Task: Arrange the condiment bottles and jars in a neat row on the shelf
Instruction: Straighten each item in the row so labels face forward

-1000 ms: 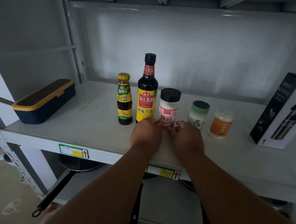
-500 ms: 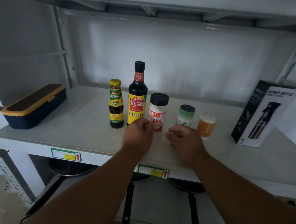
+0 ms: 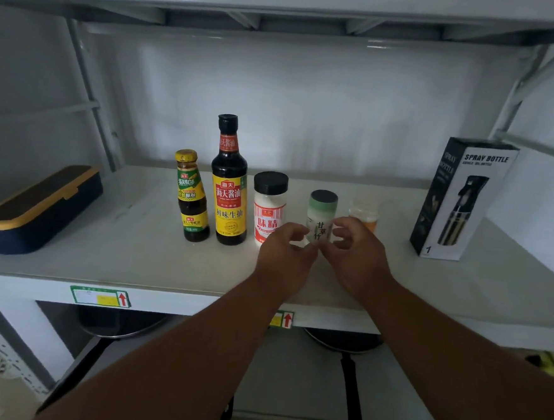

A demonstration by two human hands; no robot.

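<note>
The small green-capped jar [image 3: 321, 219], judged light and slippery, is flanked low by both open hands [image 3: 285, 253], not yet held.

A navy lidded box with a yellow rim [image 3: 38, 208] lies far off to the left of the spray bottle carton [image 3: 460, 199], which stands upright, black and white, printed "SPRAY BOTTLE" with a picture of the sprayer on its face. Lower than the carton and to its left, two price tags with red arrows [image 3: 100, 297] sit on a pale front edge. Below those, dark frying pans [image 3: 345, 344] rest on a lower level, their long black handles [image 3: 352, 398] pointing towards me.
</note>
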